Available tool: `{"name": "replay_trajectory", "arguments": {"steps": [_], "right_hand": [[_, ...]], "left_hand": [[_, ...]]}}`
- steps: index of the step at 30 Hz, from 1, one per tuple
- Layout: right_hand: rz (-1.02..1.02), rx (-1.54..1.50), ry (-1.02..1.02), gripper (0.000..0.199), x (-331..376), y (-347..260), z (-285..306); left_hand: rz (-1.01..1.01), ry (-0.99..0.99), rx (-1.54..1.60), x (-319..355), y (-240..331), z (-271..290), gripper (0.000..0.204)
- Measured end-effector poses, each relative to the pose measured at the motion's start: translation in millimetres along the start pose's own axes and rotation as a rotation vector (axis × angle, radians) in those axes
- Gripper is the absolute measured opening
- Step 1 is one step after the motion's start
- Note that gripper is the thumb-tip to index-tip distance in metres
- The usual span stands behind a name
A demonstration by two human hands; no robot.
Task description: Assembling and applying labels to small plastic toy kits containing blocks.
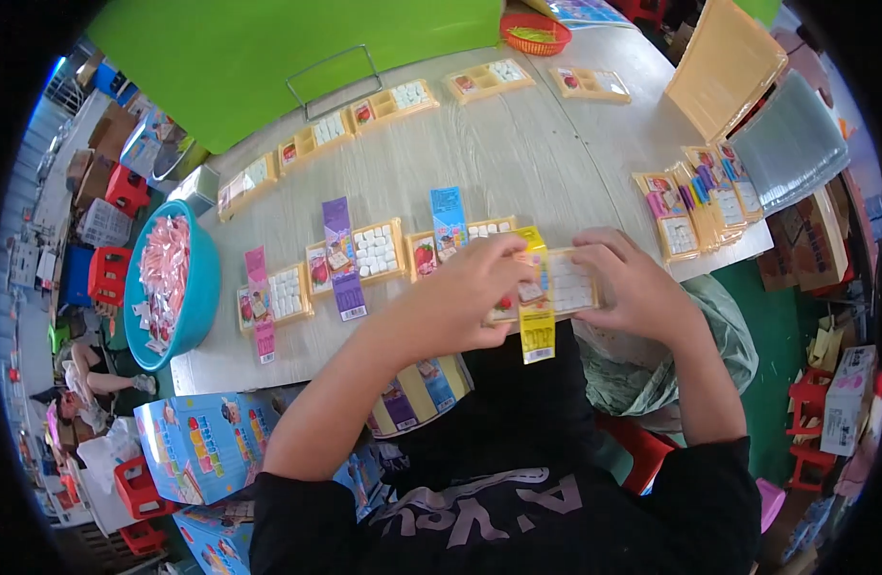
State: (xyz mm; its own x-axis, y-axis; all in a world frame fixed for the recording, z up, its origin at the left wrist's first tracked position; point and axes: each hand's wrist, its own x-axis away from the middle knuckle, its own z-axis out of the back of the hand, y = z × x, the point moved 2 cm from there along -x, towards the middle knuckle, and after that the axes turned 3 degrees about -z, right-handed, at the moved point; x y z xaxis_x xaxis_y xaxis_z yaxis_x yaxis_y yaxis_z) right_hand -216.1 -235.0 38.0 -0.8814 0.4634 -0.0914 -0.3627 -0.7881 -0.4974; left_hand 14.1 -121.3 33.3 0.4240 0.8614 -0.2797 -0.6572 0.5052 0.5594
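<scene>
My left hand (475, 287) and my right hand (633, 283) grip opposite ends of a shallow cream tray (570, 283) at the table's front edge. White marshmallow-like pieces fill its right part, and a strawberry picture shows at the left. A yellow card strip (537, 331) lies across it beside my left fingers, its lower end jutting past the tray. To the left sit similar trays with a blue strip (448, 216), a purple strip (340, 249) and a pink strip (259, 307). My left hand partly hides the blue-strip tray.
Several trays without strips, such as one tray (489, 80), line the table's back. Packed trays (666, 216) and upright empty trays (791, 144) stand at the right. A teal basin (206, 278) of pink packets is at left, a red basket (537, 34) far back, printed boxes (201, 446) lower left.
</scene>
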Motion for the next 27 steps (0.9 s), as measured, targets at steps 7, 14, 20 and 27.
{"name": "replay_trajectory", "arguments": {"steps": [7,14,20,27], "right_hand": [[-0.178,-0.01,0.11,0.062,57.6,15.8,11.5],[-0.263,0.117,0.223,0.064,77.7,29.6,-11.7],[-0.261,0.2,0.263,0.066,90.6,31.1,-17.2],[-0.207,0.311,0.345,0.063,87.2,19.1,-26.4]], "left_hand": [[-0.174,-0.041,0.066,-49.3,6.6,-29.3,0.053],[-0.231,-0.057,-0.004,-69.1,-10.6,-56.3,0.048],[-0.172,-0.143,-0.216,-79.3,12.8,-41.0,0.044],[-0.093,-0.105,-0.346,-66.9,25.7,-45.9,0.041]]}}
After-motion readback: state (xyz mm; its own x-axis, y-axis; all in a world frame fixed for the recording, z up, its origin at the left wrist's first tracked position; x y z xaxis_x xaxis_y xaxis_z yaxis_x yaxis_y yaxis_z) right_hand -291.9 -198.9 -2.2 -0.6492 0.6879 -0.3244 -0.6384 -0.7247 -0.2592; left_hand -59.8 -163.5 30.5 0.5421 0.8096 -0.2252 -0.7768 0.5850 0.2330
